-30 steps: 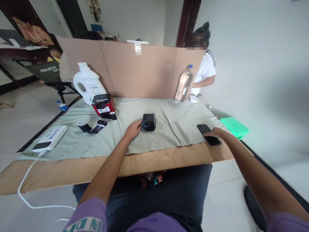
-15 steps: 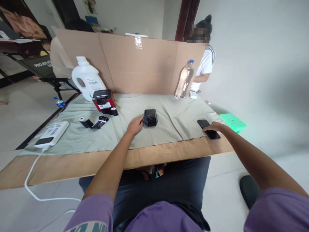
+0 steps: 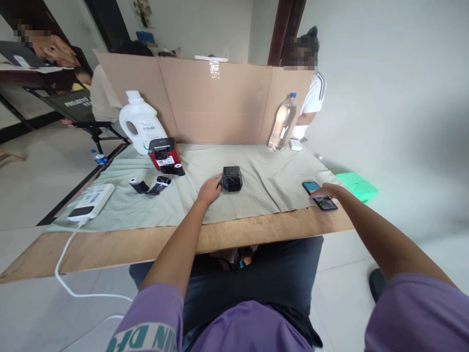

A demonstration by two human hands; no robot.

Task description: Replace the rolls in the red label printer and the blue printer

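My left hand [image 3: 209, 189] rests on the grey-green cloth [image 3: 256, 195], its fingers curled against the left side of a small black printer [image 3: 232, 178] at the table's middle. Off to the right, my right hand [image 3: 325, 190] lies with fingers stretched flat over a phone [image 3: 318, 194] near the table's front right edge. The phone's screen is lit at both ends that show. Both forearms reach out from purple sleeves.
At the back left stand a red printer [image 3: 163, 152] and a white jug [image 3: 141, 122], with black paper rolls [image 3: 151, 186] in front. A white charger block [image 3: 91, 200] with cable lies far left. A water bottle [image 3: 282, 123], cardboard screen [image 3: 220, 102], green stool [image 3: 357, 187] and a person in white [image 3: 313, 100] are behind.
The phone's screen has lit up under my right hand. My left hand stays at the black printer. The view has shifted slightly.
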